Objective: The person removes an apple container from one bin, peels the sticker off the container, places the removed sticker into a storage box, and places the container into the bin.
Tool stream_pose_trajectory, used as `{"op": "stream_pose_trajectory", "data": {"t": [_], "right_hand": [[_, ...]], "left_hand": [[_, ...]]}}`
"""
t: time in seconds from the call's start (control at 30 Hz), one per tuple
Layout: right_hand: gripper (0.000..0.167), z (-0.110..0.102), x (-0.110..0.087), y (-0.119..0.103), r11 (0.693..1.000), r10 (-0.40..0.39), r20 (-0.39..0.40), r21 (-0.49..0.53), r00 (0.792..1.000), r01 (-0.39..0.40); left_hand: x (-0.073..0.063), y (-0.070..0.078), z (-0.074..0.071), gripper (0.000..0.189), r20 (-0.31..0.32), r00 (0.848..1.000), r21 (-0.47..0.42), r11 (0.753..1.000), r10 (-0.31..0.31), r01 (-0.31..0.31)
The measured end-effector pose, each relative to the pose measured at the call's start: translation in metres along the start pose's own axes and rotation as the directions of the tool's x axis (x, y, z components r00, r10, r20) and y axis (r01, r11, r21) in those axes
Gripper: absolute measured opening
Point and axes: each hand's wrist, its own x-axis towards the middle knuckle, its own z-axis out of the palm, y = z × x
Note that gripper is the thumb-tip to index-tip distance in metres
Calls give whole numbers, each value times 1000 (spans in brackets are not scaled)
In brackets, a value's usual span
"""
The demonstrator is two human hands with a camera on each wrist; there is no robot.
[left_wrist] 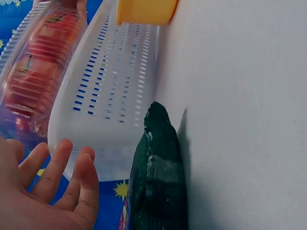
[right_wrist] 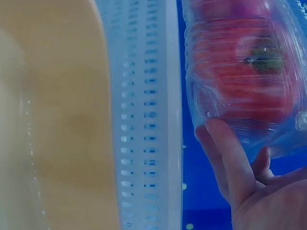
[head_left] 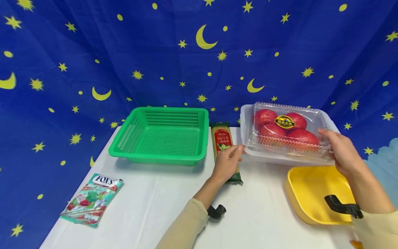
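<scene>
A clear plastic clamshell box (head_left: 284, 128) of round red fruit, with a black and gold label on its lid, sits tilted at the top of a white perforated basket (head_left: 245, 119). My right hand (head_left: 343, 152) grips the box's right end; in the right wrist view its fingers (right_wrist: 232, 158) reach the underside. My left hand (head_left: 227, 162) is by the basket's front left corner, over a red and green packet (head_left: 222, 138). In the left wrist view its fingers (left_wrist: 60, 165) are loosely bent with nothing held, and I cannot tell whether they touch the rim.
A green perforated basket (head_left: 203, 138) stands at the back left. In front of the white basket is a yellow tub (head_left: 320, 186), partly behind my right forearm. A Fox's candy bag (head_left: 93, 199) lies at the table's left edge. A blue star-patterned curtain (head_left: 174, 52) hangs behind.
</scene>
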Motion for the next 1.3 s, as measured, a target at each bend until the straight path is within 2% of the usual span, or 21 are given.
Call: {"op": "stream_pose_trajectory", "data": {"t": [0.1,0.17,0.27,0.4,0.47,0.53,0.67,0.77,0.83,0.9,0.97,1.13,1.23,1.3], "right_hand": [[78,5,-5,0,1000,-21,21,3,1000,21],[74,8,-10,0,999,-38,34,4,999,38],[58,9,-15,1,998,-56,51,29,997,54],[55,15,-21,2,995,-83,67,57,994,79],[57,20,-24,2,992,-106,76,83,991,100],[50,23,-28,2,984,-128,87,135,988,115],[29,30,-37,3,965,-154,102,231,983,127],[27,37,-45,3,966,-154,98,226,983,129],[29,42,-50,3,970,-150,91,208,984,129],[33,46,-54,1,979,-140,88,162,986,125],[36,50,-56,0,985,-131,77,127,988,121],[37,59,-62,-3,992,-116,48,52,992,113],[38,63,-67,-5,994,-113,45,9,993,112],[38,64,-71,-7,994,-110,47,-8,993,110]], "left_hand": [[0,2,0,37,1,999,-86,995,-51,50],[1,4,0,40,14,994,-167,980,-104,105],[0,7,-2,44,49,980,-280,939,-192,198],[-1,8,-7,46,98,962,-411,870,-256,274],[-1,10,-11,48,123,955,-471,831,-271,297],[-2,12,-14,50,136,950,-533,787,-282,310],[-6,18,-21,50,148,944,-672,670,-296,316],[-10,23,-26,53,188,943,-741,591,-274,319],[-13,26,-30,56,222,943,-761,560,-249,327],[-16,27,-33,60,249,940,-760,554,-232,339],[-20,28,-37,62,263,940,-748,569,-217,341],[-30,28,-43,67,260,947,-696,644,-189,319],[-35,29,-44,69,244,950,-661,684,-194,309],[-38,30,-45,69,240,951,-644,701,-193,305]]}}
